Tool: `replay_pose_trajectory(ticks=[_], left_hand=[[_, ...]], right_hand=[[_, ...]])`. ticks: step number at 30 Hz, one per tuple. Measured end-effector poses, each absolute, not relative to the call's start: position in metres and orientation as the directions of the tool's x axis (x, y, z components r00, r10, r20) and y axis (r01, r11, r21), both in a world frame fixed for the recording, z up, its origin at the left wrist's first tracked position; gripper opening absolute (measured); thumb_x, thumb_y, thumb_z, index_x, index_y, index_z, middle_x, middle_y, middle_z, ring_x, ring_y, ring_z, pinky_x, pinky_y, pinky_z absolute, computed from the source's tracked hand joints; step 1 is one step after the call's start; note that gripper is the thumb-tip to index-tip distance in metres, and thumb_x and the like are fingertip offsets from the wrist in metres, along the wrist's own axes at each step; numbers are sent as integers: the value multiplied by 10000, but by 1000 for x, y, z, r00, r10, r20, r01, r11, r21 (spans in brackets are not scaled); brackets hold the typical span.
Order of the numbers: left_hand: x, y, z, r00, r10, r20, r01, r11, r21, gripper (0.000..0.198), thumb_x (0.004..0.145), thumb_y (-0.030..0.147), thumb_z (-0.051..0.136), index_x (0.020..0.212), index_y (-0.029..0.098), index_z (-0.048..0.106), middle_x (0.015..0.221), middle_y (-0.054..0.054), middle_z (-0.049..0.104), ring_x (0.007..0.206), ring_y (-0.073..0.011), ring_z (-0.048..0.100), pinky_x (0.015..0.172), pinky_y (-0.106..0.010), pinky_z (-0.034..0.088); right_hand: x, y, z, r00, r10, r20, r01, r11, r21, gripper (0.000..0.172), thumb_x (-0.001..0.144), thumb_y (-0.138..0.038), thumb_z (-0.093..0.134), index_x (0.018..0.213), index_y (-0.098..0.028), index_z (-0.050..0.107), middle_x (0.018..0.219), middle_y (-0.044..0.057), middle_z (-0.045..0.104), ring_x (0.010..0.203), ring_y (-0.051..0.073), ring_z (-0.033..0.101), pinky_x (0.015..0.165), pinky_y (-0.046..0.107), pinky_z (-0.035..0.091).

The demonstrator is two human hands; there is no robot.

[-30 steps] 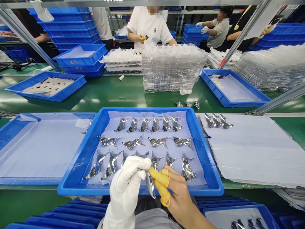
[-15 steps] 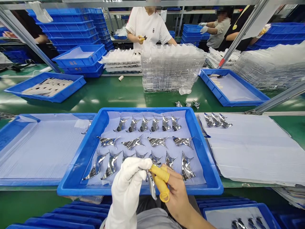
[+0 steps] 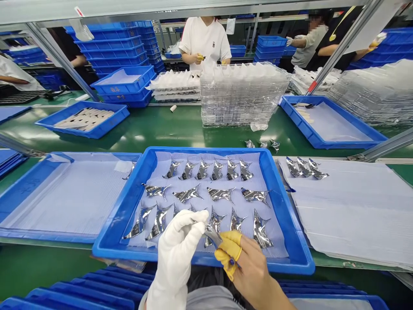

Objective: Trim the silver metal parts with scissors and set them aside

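1. The left grip (image 3: 176, 249), in a white glove (image 3: 171, 262), pinches the shiny metal piece (image 3: 213, 235) at its upper end.
2. The right grip (image 3: 250, 265), with yellow finger covers (image 3: 230, 245), pinches the lower end.
3. The piece slants between both grips.
4. Beyond them, similar pieces (image 3: 254, 196) lie in the blue tray (image 3: 288, 219).

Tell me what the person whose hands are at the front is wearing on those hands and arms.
The left hand wears a plain white glove that covers the fingers and runs past the wrist. The right hand has no full glove, only yellow, wrinkled finger covers, with a small dark blue spot among them. No sleeve shows on the visible right forearm.
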State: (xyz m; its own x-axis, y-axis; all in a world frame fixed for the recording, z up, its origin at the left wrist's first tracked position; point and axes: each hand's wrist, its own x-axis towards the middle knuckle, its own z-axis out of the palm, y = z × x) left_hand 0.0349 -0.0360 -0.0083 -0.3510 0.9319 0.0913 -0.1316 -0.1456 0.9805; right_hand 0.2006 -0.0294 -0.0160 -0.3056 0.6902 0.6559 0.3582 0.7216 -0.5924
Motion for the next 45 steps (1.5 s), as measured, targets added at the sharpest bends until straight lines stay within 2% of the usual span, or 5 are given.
replay_pose_trajectory(ticks=[8, 17, 23, 32, 45], left_hand=[[35, -26, 5, -360, 933, -24, -303, -93, 949, 224, 911, 408, 731, 860, 223, 846, 743, -48, 809, 530, -130, 684, 612, -227, 615], [31, -34, -5, -293, 955, 53, 56, -38, 998, 419, 876, 420, 776, 1267, 273, 745, 1202, -60, 783, 1039, -210, 743, 940, -304, 608], [44, -32, 1, -330, 933, 147, 33, -144, 989, 481, 794, 318, 859, 1255, 279, 728, 992, -35, 790, 751, -190, 747, 673, -309, 645], [32, -35, -4, -342, 804, 486, 228, -431, 873, 203, 941, 175, 696, 1067, 305, 787, 1024, 18, 818, 996, -189, 728, 1082, -424, 507], [38, -36, 13, -363, 843, 398, 206, -344, 916, 126, 869, 241, 786, 989, 283, 786, 929, 11, 811, 973, -207, 737, 1079, -441, 513]], right_hand=[[202, -33, -15, -188, 826, 532, 330, 563, -758, 209, 1008, -155, 554, 854, -220, 679, 616, -22, 668, 480, 135, 583, 498, 234, 489], [199, -28, 1, -77, 978, 192, 133, 201, -971, 343, 978, -313, 595, 651, -212, 586, 518, -57, 449, 453, 106, 346, 424, 221, 320], [201, -34, -3, -156, 901, 405, 294, 434, -852, 213, 997, -203, 565, 812, -223, 669, 533, -49, 586, 441, 119, 497, 459, 217, 443], [215, -27, -16, -328, 582, 744, 442, 791, -424, 344, 918, -6, 436, 1066, -200, 678, 870, 102, 804, 760, 224, 768, 672, 314, 587], [204, -24, -12, -278, 914, 295, 37, 316, -948, 437, 1039, -495, 547, 714, -210, 609, 578, -43, 520, 515, 114, 432, 545, 239, 400]])
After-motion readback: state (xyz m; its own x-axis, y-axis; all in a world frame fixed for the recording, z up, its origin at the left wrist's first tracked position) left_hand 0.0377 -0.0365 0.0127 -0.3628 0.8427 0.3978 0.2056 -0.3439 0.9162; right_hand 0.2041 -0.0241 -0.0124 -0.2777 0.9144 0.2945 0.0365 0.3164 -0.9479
